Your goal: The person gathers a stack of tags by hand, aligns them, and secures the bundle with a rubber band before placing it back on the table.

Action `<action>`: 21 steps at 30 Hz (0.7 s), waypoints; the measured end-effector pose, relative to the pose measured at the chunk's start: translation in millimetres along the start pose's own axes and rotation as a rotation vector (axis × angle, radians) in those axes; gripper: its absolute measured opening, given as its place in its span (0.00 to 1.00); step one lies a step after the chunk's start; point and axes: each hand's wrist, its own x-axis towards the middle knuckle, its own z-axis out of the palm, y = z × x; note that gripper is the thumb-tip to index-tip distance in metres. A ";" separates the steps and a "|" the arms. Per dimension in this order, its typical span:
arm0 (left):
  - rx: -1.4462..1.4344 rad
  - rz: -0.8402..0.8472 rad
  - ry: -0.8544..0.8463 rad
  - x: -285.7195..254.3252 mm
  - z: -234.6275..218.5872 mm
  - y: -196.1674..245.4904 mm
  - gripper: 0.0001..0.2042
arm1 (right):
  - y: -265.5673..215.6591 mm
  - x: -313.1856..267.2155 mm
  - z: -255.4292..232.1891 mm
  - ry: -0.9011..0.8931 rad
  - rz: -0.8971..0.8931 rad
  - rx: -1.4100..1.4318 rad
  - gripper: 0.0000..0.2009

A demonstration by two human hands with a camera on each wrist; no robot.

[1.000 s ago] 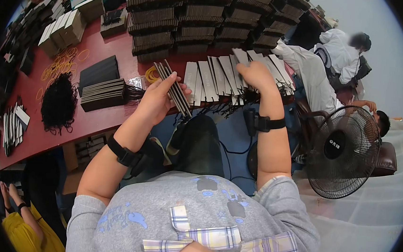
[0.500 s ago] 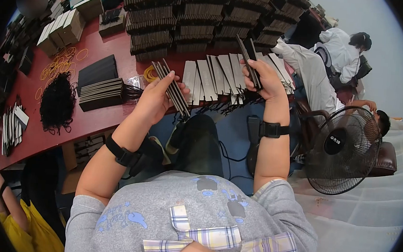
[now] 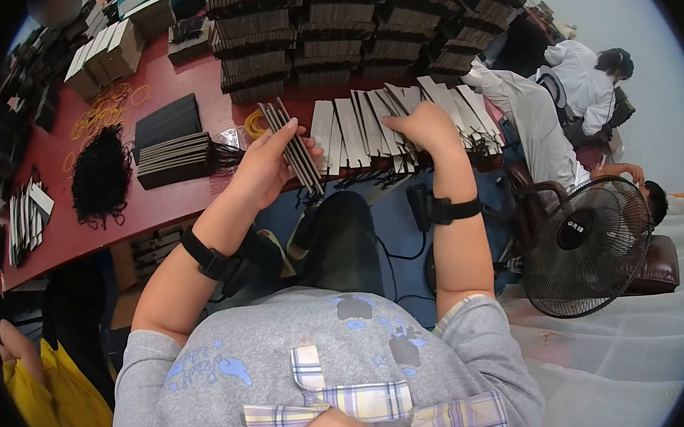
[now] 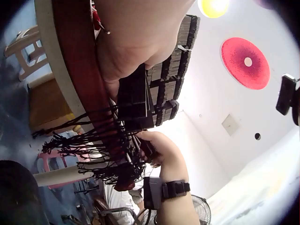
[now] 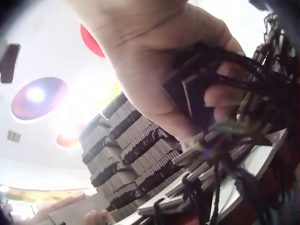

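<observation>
My left hand (image 3: 267, 163) grips several thin dark strips (image 3: 298, 158) over the table's front edge, standing on edge and slanting between thumb and fingers. In the left wrist view these show as flat black cards (image 4: 132, 96), close to a tangle of black cords (image 4: 108, 168). Further right, my right hand (image 3: 431, 132) is over a row of overlapping pale grey strips (image 3: 349, 138). The right wrist view has its fingers curled round dark cards (image 5: 199, 105) with black cords trailing across them, right above the pale strips.
Tall stacks of bundled boards (image 3: 259, 38) line the back. At left are a bundle of dark strips (image 3: 173, 160), a heap of black cord (image 3: 102, 174) and yellow rubber bands (image 3: 96, 118). A fan (image 3: 588, 249) stands at right; other people sit around.
My right hand lifted dark cards off the row, tilted them up, then came back down over the row, slightly left. The left hand keeps its strips almost still.
</observation>
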 end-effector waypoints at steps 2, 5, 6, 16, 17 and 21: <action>-0.002 -0.009 0.006 -0.6 -0.5 -1.1 0.15 | 0.9 1.4 0.0 0.019 -0.002 0.047 0.27; 0.000 -0.043 0.051 -5.2 5.1 5.6 0.14 | 14.0 2.9 -5.7 0.102 -0.060 0.232 0.25; 0.007 -0.071 0.056 -6.0 4.3 9.1 0.14 | 16.8 -2.0 -6.4 0.114 -0.119 0.363 0.24; 0.182 0.265 -0.098 -25.2 58.1 31.4 0.16 | -54.2 -81.2 19.1 -0.546 -0.506 1.074 0.14; 0.218 0.281 -0.117 -22.9 52.2 31.5 0.16 | -57.4 -82.3 22.5 -0.548 -0.524 1.083 0.14; 0.287 0.304 -0.109 -32.8 43.6 37.1 0.16 | -66.8 -86.8 34.2 -0.546 -0.593 1.150 0.16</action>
